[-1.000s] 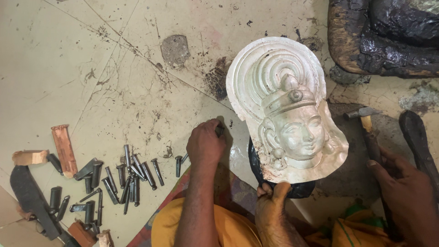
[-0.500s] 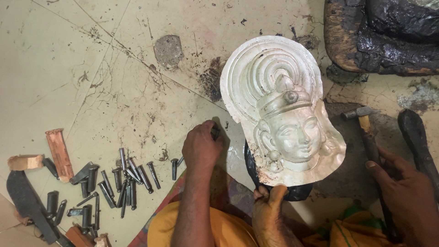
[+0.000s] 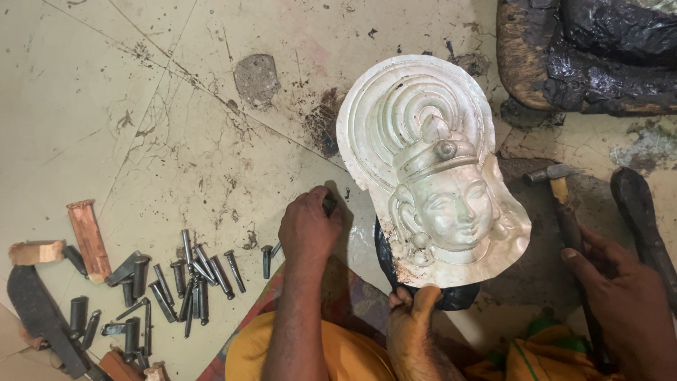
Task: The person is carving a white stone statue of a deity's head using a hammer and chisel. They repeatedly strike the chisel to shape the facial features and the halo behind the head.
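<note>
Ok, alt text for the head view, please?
Seen from above, an embossed silvery metal face relief rests on a dark block on a stained floor. The left hand grips a small dark tool beside it; the right hand holds a hammer. Steel punches lie scattered left.

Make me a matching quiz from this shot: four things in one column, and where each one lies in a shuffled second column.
Things:
1. embossed metal face relief
2. hammer
3. metal punches
4. reddish wooden block

Places:
A. scattered on the floor, just left of the left hand
B. far left, beside the punches
C. middle of the view, on a dark pad
D. handle under the right hand

Pairs: 1-C, 2-D, 3-A, 4-B
</note>
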